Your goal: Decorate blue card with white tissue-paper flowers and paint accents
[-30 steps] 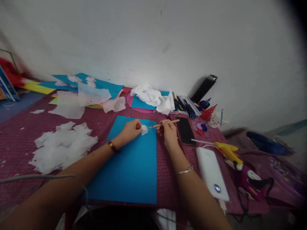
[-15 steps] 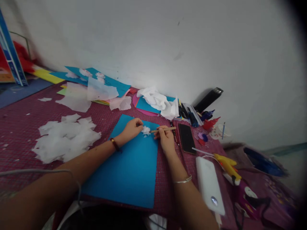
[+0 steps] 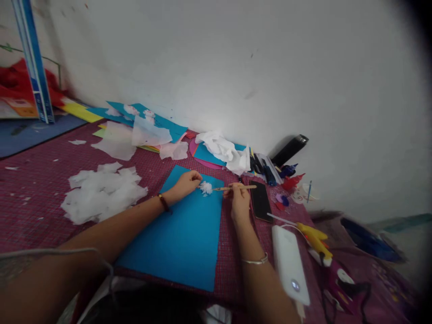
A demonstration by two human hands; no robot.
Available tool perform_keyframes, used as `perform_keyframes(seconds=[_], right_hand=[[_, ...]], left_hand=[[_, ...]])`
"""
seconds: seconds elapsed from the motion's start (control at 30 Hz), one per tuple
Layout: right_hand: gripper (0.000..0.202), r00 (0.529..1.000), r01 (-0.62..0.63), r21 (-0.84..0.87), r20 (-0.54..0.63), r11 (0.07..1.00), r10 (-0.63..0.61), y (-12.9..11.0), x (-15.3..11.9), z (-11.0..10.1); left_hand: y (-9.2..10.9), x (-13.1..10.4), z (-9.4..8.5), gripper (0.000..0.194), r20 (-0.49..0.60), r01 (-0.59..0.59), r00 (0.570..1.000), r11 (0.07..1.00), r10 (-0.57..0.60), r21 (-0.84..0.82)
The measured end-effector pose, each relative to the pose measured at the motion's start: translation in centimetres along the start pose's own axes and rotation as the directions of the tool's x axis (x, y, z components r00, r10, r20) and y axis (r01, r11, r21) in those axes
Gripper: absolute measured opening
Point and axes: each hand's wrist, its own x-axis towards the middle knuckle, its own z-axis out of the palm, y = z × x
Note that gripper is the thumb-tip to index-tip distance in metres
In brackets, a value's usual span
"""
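My right hand (image 3: 239, 202) grips a flat wooden stick (image 3: 249, 187) between thumb and fingers. The stick points left, its tip just to the right of a small tuft of white paper bits (image 3: 205, 188). That tuft sits near the top of a blue sheet of paper (image 3: 182, 238). Just left of the tuft is my left hand (image 3: 189, 182), thumb and fingers drawn together; whether something small is pinched there I cannot make out. A pile of torn white paper pieces (image 3: 101, 193) lies left of the sheet.
Crumpled white tissue (image 3: 219, 148) and stacked coloured papers (image 3: 165, 126) lie by the wall. On the right are a phone (image 3: 261, 202), a white power strip or bank (image 3: 290, 261), a yellow glue gun (image 3: 313, 238) and a black cylinder (image 3: 290, 150). A grey cable (image 3: 50, 252) crosses my left arm.
My right hand has drawn the stick slightly right, so its tip is off the tuft. My left hand stays beside the tuft. The whole view has shifted a little.
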Motion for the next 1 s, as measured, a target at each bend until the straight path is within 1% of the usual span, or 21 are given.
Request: perform_keyframes(seconds=[0.07,0.1,0.17,0.23,0.3,0.37,0.43,0.5,0.53,0.6,0.7,0.73,0.77,0.83,0.87,0.9,0.93,1.0], right_hand=[[0.024,0.998,-0.047,0.04,-0.036,0.998,0.048,-0.2,0.2,-0.2],[0.024,0.997,-0.07,0.054,-0.035,0.996,0.072,-0.3,0.2,-0.3],[0.023,0.994,-0.104,0.084,-0.023,0.991,0.106,-0.3,0.3,-0.5],[0.022,0.993,-0.12,0.123,-0.008,0.985,0.122,-0.1,0.5,-0.5],[0.025,0.99,-0.141,0.161,0.007,0.977,0.142,0.4,0.8,-0.5],[0.03,0.988,-0.155,0.169,0.016,0.973,0.155,0.9,1.0,-0.4],[0.032,0.989,-0.149,0.168,0.037,0.974,0.145,1.2,1.1,-0.2],[0.033,0.99,-0.133,0.167,0.062,0.977,0.124,1.2,1.0,-0.1],[0.033,0.991,-0.124,0.167,0.07,0.978,0.114,1.2,0.9,-0.1],[0.032,0.992,-0.111,0.16,0.07,0.981,0.101,1.0,0.8,-0.1],[0.032,0.993,-0.106,0.151,0.059,0.983,0.098,0.9,0.7,-0.1],[0.033,0.993,-0.108,0.151,0.06,0.983,0.1,0.9,0.7,-0.1],[0.033,0.993,-0.111,0.154,0.063,0.982,0.102,0.9,0.7,-0.1],[0.034,0.991,-0.121,0.163,0.068,0.979,0.112,0.9,0.8,-0.1],[0.034,0.991,-0.128,0.167,0.069,0.978,0.118,1.0,0.8,-0.1],[0.034,0.99,-0.132,0.17,0.067,0.977,0.122,1.0,0.9,-0.2],[0.034,0.99,-0.132,0.173,0.067,0.976,0.123,1.0,0.9,-0.2],[0.033,0.99,-0.135,0.18,0.059,0.975,0.126,1.0,0.9,-0.2]], left_hand=[[1.3,-0.1,-1.1,0.007,0.004,0.033,0.999,0.998,-0.033,-0.046],[2.1,-0.1,-2.0,0.006,0.001,0.045,0.999,0.997,-0.045,-0.062],[3.9,0.0,-4.7,0.004,-0.015,0.054,0.998,0.996,-0.055,-0.067],[5.6,-0.1,-8.3,0.005,-0.035,0.057,0.998,0.998,-0.058,-0.029],[6.9,-0.6,-12.1,0.006,-0.038,0.053,0.998,0.997,-0.051,0.06],[7.6,-1.5,-15.6,0.004,-0.022,0.058,0.998,0.978,-0.055,0.202],[7.7,-2.6,-18.3,0.002,0.015,0.074,0.996,0.927,-0.086,0.368],[7.3,-3.5,-20.1,0.005,0.064,0.082,0.989,0.846,-0.135,0.526],[7.1,-3.8,-20.6,0.006,0.086,0.077,0.984,0.807,-0.157,0.586],[6.6,-4.2,-21.1,0.008,0.113,0.064,0.977,0.751,-0.182,0.657],[5.9,-4.4,-20.6,0.012,0.141,0.05,0.969,0.719,-0.204,0.694],[5.7,-4.5,-20.2,0.015,0.146,0.032,0.969,0.688,-0.2,0.725],[5.5,-4.6,-19.7,0.019,0.147,0.001,0.972,0.634,-0.182,0.773],[5.0,-5.0,-18.7,0.026,0.124,-0.06,0.987,0.483,-0.102,0.874],[4.9,-5.2,-18.2,0.027,0.104,-0.072,0.993,0.412,-0.054,0.908],[4.7,-5.4,-17.8,0.026,0.08,-0.069,0.997,0.365,-0.015,0.928],[4.7,-5.6,-17.5,0.024,0.053,-0.051,0.999,0.355,0.006,0.933],[4.9,-5.8,-17.3,0.018,0.0,0.0,1.0,0.388,0.001,0.921]])
